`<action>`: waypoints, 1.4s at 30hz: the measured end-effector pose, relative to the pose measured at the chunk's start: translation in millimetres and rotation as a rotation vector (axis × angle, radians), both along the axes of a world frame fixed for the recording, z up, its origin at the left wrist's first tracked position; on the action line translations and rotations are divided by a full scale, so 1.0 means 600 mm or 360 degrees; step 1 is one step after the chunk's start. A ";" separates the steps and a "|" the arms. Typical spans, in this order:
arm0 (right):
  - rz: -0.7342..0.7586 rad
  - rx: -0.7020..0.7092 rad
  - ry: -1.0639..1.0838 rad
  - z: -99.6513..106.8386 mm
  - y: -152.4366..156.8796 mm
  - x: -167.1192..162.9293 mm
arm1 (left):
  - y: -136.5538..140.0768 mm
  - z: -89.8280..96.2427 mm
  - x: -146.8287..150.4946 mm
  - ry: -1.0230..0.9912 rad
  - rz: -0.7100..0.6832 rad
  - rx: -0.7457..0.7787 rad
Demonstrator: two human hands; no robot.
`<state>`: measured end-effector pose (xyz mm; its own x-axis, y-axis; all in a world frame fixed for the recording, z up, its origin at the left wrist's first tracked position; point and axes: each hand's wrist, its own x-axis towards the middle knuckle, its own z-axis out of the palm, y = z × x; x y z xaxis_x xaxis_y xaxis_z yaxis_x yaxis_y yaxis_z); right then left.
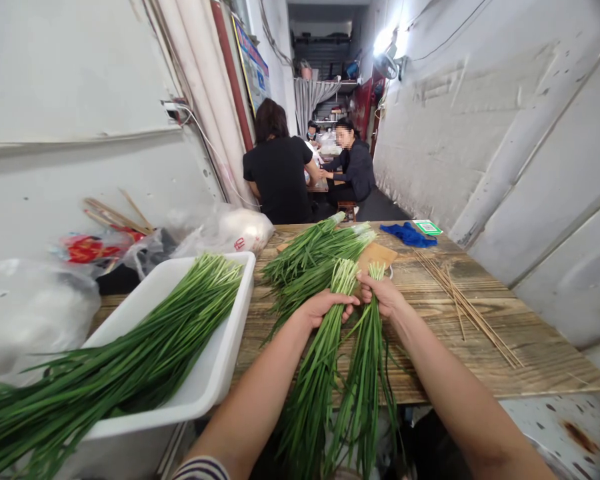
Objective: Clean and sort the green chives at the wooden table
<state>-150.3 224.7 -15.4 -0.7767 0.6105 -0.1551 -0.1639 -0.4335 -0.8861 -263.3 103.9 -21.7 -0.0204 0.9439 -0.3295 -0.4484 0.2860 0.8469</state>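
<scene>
Your left hand (333, 308) grips one bunch of garlic chives (313, 373), your right hand (381, 292) a second bunch (366, 360), their leaves trailing over the wooden table's (510, 327) near edge. Beyond lie more chives (303, 257); leftward, one white plastic tub (236, 327) holds a large heap (155, 343). One blue cloth (409, 234) lies farther right.

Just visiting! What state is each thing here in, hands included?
Left hand: closed around a green bunch
Right hand: closed around a second bunch
White tub: holding long leaves that overhang its rim
Pile of greens: lying on the wooden table
Blue cloth: crumpled
Thin sticks: loose, one lying across others
Upper light: lit
</scene>
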 end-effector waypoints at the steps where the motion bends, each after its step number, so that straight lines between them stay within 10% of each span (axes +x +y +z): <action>1: -0.0019 -0.0008 -0.0005 0.001 0.000 0.000 | 0.000 0.001 0.000 -0.0008 0.0011 -0.0003; 42: 0.0027 0.0320 -0.0133 0.007 0.000 0.009 | 0.006 -0.002 -0.006 0.0010 0.0392 -0.0033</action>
